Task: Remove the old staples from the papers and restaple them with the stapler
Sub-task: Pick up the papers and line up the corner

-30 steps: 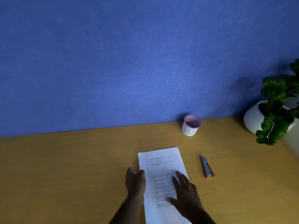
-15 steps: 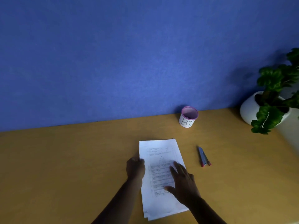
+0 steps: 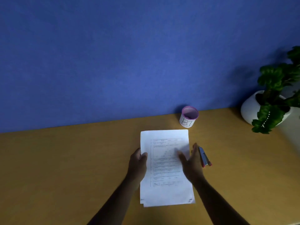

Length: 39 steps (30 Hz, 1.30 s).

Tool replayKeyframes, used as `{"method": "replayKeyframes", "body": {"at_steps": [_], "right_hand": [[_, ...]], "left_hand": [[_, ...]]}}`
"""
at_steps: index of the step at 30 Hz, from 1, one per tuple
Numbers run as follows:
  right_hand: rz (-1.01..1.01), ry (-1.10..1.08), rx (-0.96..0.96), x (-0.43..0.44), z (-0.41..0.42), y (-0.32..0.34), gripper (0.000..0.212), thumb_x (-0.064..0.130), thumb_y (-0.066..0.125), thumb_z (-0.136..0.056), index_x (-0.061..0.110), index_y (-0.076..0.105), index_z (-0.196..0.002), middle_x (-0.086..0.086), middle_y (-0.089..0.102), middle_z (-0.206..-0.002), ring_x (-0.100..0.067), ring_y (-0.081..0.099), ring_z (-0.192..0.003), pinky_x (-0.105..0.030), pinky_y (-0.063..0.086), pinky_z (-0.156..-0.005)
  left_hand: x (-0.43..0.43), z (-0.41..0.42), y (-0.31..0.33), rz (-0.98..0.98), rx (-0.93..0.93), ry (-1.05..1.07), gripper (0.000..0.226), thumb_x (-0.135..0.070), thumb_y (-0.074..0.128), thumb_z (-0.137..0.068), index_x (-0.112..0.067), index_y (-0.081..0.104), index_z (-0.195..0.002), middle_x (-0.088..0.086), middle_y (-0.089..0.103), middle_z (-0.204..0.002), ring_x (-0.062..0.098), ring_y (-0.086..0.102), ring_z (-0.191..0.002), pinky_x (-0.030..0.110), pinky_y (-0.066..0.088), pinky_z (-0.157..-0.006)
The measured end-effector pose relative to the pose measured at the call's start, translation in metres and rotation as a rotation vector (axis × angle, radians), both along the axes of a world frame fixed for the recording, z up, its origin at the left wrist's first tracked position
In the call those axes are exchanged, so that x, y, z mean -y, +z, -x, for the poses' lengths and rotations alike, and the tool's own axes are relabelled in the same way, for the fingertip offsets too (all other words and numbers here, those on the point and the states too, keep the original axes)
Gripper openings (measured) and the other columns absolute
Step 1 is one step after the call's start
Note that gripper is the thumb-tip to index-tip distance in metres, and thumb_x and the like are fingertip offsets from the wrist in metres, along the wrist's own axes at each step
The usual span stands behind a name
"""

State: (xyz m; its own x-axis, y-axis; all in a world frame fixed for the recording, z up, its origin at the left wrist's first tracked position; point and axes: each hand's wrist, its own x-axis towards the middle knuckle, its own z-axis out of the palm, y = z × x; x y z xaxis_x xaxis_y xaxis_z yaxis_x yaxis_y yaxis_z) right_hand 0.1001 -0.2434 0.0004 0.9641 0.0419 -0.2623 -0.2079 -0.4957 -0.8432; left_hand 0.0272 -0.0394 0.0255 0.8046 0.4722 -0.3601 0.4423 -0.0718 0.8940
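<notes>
Your right hand (image 3: 190,161) has lifted off the stack of white printed papers (image 3: 165,168) and swung to its right edge, fingers spread and open, blurred with motion. It now sits just beside the small silver stapler with red tips (image 3: 204,157), which lies on the yellow-brown wooden bench (image 3: 65,168), not yet gripped. Your left hand (image 3: 138,161) has stayed at the stack's left edge, thumb curled over the sheets, pinching them in place. The papers lie flat in front of you, a dark mark at the near right corner that may be a staple; I cannot tell. I judge you are reaching for the tool, so pulling staples has not begun.
</notes>
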Motion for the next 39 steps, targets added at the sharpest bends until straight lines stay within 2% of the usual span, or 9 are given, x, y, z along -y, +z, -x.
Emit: {"method": "replayKeyframes", "body": {"at_steps": [2,6,12,19,23,27,31,35,39], "right_hand": [[-0.251,-0.038,0.009,-0.001,-0.013,0.026,0.046,0.041,0.071,-0.099,0.013,0.059,-0.134,-0.011,0.074,-0.132,-0.035,0.071,-0.123,-0.059,0.059,-0.102],[-0.29,0.006,0.145,-0.006,-0.015,0.061,0.013,0.026,0.062,-0.108,0.018,0.071,-0.103,0.008,0.079,-0.093,-0.014,0.076,-0.088,-0.035,0.061,-0.071],[-0.328,-0.014,0.437,-0.023,0.006,0.086,0.043,0.054,0.05,-0.1,0.017,0.065,-0.118,0.003,0.075,-0.107,-0.009,0.072,-0.098,-0.027,0.06,-0.071],[-0.293,0.007,0.453,-0.026,0.025,0.054,0.027,0.027,0.058,-0.105,0.01,0.06,-0.125,0.026,0.069,-0.108,0.0,0.069,-0.105,-0.012,0.057,-0.072],[-0.284,-0.013,0.395,-0.026,0.028,0.045,0.025,0.024,0.052,-0.111,0.007,0.062,-0.127,0.001,0.074,-0.113,-0.015,0.073,-0.108,-0.034,0.065,-0.078],[-0.262,-0.035,0.416,-0.026,0.032,0.047,0.032,0.035,0.048,-0.107,0.012,0.06,-0.127,0.013,0.072,-0.111,-0.013,0.072,-0.108,-0.03,0.065,-0.077],[-0.25,-0.034,0.324,-0.025,0.032,0.043,0.023,0.024,0.049,-0.113,0.009,0.06,-0.126,0.0,0.073,-0.112,-0.016,0.072,-0.106,-0.047,0.066,-0.081],[-0.202,-0.046,0.361,-0.024,0.026,0.062,0.012,0.024,0.052,-0.111,0.032,0.056,-0.104,0.029,0.068,-0.097,0.004,0.067,-0.091,-0.016,0.057,-0.065],[-0.179,-0.039,0.334,-0.014,0.009,0.087,0.015,0.028,0.056,-0.109,0.026,0.062,-0.095,0.008,0.071,-0.088,-0.011,0.068,-0.081,-0.031,0.055,-0.062]], "left_hand": [[-0.008,0.0,0.014,0.011,0.07,0.0,0.025,-0.01,0.052,-0.111,-0.021,0.074,-0.113,0.003,0.082,-0.109,0.023,0.077,-0.1,0.039,0.06,-0.083],[-0.014,-0.005,0.046,-0.083,0.256,0.082,0.021,-0.011,0.052,-0.113,-0.02,0.069,-0.105,0.003,0.079,-0.101,0.02,0.074,-0.089,0.035,0.055,-0.076],[-0.006,-0.003,0.067,-0.119,0.557,0.183,0.02,-0.035,0.051,-0.102,-0.026,0.066,-0.114,-0.009,0.078,-0.106,0.011,0.074,-0.095,0.02,0.057,-0.073],[0.007,0.013,0.023,-0.05,0.565,0.246,0.038,-0.04,0.046,-0.106,-0.021,0.064,-0.133,-0.006,0.078,-0.119,0.014,0.075,-0.11,0.023,0.059,-0.085],[0.014,0.014,0.02,-0.138,0.516,0.3,0.029,-0.048,0.042,-0.106,-0.031,0.063,-0.116,-0.018,0.076,-0.107,0.006,0.073,-0.097,0.021,0.056,-0.075],[0.014,0.013,0.02,-0.177,0.517,0.308,0.025,-0.046,0.04,-0.108,-0.031,0.059,-0.111,-0.023,0.073,-0.102,0.0,0.07,-0.09,0.011,0.052,-0.071],[0.016,0.013,0.013,-0.197,0.49,0.268,0.028,-0.046,0.038,-0.107,-0.026,0.057,-0.109,-0.026,0.071,-0.099,-0.002,0.068,-0.088,0.009,0.048,-0.069],[0.01,0.008,0.023,-0.225,0.462,0.22,0.021,-0.038,0.04,-0.11,-0.03,0.057,-0.101,-0.023,0.072,-0.096,0.002,0.07,-0.083,0.009,0.048,-0.063],[-0.009,0.003,0.054,-0.12,0.451,0.144,0.023,-0.028,0.05,-0.105,-0.027,0.061,-0.085,-0.021,0.071,-0.071,-0.007,0.059,-0.059,0.008,0.042,-0.055]]}}
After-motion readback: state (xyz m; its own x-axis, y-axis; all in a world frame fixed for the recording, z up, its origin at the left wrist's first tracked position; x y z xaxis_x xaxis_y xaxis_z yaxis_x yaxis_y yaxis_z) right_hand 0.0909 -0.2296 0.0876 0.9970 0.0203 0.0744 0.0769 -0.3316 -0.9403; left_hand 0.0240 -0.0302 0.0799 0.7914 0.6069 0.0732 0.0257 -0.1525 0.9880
